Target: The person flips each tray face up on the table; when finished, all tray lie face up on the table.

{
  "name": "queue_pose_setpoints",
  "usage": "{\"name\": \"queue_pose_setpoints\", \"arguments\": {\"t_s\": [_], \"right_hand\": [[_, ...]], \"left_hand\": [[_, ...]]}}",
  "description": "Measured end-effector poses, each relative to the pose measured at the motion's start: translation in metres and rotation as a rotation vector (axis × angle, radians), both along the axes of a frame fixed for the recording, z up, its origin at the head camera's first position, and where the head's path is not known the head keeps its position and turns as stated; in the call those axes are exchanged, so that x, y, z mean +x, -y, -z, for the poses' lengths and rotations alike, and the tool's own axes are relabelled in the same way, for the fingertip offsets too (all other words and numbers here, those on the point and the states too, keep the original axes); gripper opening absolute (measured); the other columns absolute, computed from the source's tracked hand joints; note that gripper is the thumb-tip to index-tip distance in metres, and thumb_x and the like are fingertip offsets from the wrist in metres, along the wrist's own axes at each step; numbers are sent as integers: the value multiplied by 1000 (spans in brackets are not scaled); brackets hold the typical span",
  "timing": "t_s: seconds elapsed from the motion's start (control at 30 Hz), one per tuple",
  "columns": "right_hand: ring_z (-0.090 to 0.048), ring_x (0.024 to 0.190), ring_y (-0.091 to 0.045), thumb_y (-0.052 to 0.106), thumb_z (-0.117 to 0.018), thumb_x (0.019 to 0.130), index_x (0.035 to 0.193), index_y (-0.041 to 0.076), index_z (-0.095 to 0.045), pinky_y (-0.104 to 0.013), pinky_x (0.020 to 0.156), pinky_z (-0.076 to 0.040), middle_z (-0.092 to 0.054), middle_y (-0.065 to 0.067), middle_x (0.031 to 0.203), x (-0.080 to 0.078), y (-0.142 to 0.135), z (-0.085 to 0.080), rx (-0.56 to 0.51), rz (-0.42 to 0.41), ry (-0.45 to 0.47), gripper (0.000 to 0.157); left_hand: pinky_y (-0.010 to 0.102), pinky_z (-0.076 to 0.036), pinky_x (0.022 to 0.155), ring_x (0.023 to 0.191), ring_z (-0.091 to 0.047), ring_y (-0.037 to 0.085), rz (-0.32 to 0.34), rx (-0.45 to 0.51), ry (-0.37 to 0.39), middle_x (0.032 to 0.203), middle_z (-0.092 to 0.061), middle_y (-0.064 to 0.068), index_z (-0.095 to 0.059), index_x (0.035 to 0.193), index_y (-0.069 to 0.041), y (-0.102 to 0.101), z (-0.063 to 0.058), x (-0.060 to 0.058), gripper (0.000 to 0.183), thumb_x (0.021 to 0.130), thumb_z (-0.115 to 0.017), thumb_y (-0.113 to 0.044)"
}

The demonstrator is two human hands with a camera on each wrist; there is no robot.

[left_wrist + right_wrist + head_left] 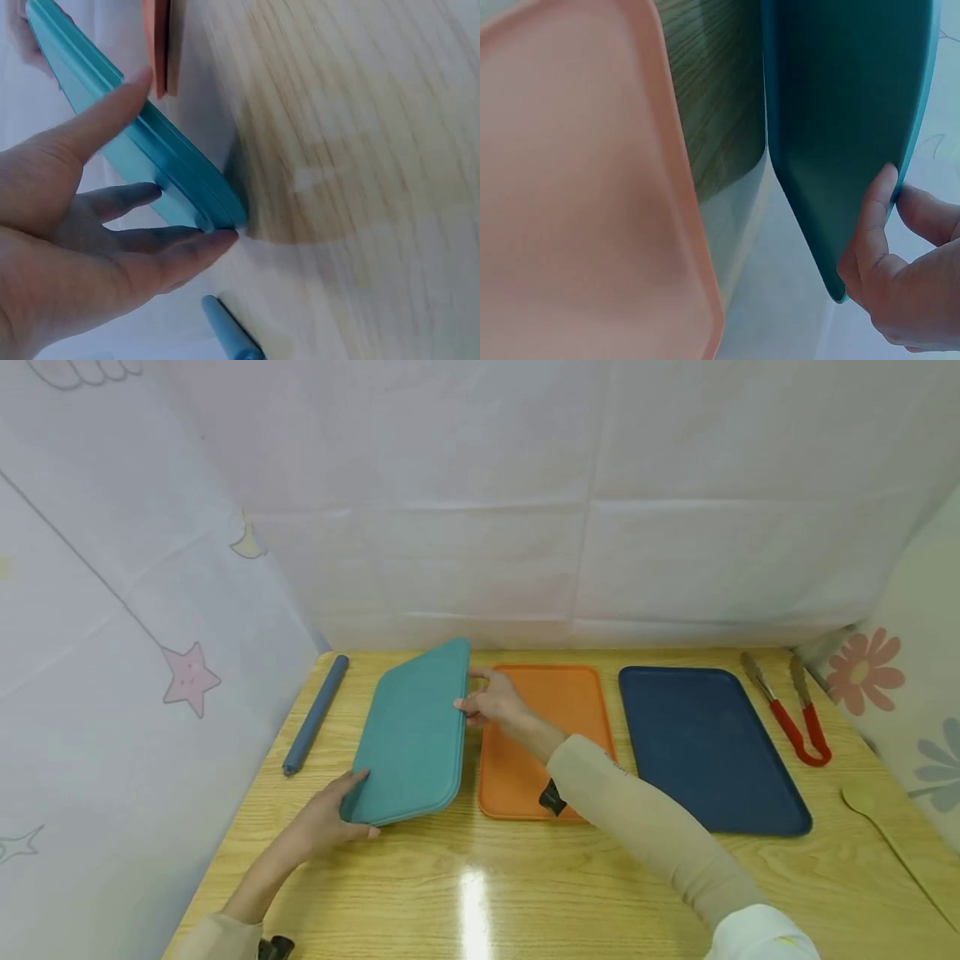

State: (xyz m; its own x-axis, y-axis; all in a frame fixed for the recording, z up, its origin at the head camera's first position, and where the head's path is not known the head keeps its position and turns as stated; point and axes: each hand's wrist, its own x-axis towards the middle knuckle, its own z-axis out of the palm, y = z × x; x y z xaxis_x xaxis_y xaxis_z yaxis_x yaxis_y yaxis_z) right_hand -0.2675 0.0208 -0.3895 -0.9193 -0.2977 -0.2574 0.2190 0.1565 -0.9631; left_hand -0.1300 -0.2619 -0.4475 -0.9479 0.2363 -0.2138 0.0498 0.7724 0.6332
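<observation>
A teal rectangular tray (412, 735) is tilted over the left part of the table, its right side raised higher than its left. My right hand (497, 698) pinches the raised right edge; in the right wrist view the thumb and the fingers (874, 217) lie on opposite sides of the rim. Around the near left corner my left hand (326, 817) holds the tray, with spread fingers at the left side and the thumb (112, 112) at the near edge. An orange tray (540, 735) lies flat just to the right, partly covered by my right forearm.
A dark blue tray (705, 743) lies right of the orange one. Beyond it are red-handled tongs (802, 727) and a long-handled yellowish spoon (870, 806). A blue-grey rod (317, 714) lies along the left table edge. Printed cloth (465, 510) hangs behind the table (405, 893) and at its sides.
</observation>
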Motion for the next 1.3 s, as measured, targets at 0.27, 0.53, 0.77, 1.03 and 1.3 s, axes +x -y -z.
{"name": "queue_pose_setpoints", "arguments": {"t_s": [0.27, 0.53, 0.77, 1.03, 1.3], "right_hand": [[-65, 60, -17, 1, -71, 86, 150, 11, -36, -30, 61, -57, -69, -16, 88, -2, -1, -8, -63, 15, 40, 73], [-68, 71, -20, -2, -68, 87, 149, 12, -38, -39, 80, -56, -69, -18, 94, -3, 0, -20, -179, 3, 63, 70], [-68, 72, -21, -3, -68, 87, 152, 15, -31, -46, 89, -52, -66, -18, 95, -5, 5, -31, -248, -17, 65, 77], [-68, 69, -21, -5, -68, 86, 154, 21, -26, -44, 86, -53, -67, -17, 91, -2, 8, -40, -324, -23, 96, 84], [-69, 74, -23, -6, -67, 87, 155, 21, -22, -35, 76, -57, -64, -20, 95, 2, 10, -46, -388, -29, 66, 86]], "left_hand": [[62, -36, 100, 132, -28, 54, -19, -40, -62, 149, -23, 34, -31, 150, 0, -17, -11, 13, 81, 84, -76, -15], [29, -44, 57, 83, -59, 30, -91, -43, -109, 151, -29, 25, -29, 151, -2, -30, -9, 23, 78, 83, -67, -2], [20, -36, 41, 43, -33, 6, -131, 42, -147, 142, -39, 31, -35, 151, -12, -35, -7, 27, 79, 80, -65, 4], [25, -54, 59, 99, -65, 38, -112, 134, -293, 135, -48, 31, -43, 146, -9, -40, -8, 36, 72, 79, -65, 10], [32, -57, 73, 103, -63, 42, -112, 207, -418, 127, -56, 27, -51, 140, -7, -53, -20, 44, 60, 83, -68, 4]]}}
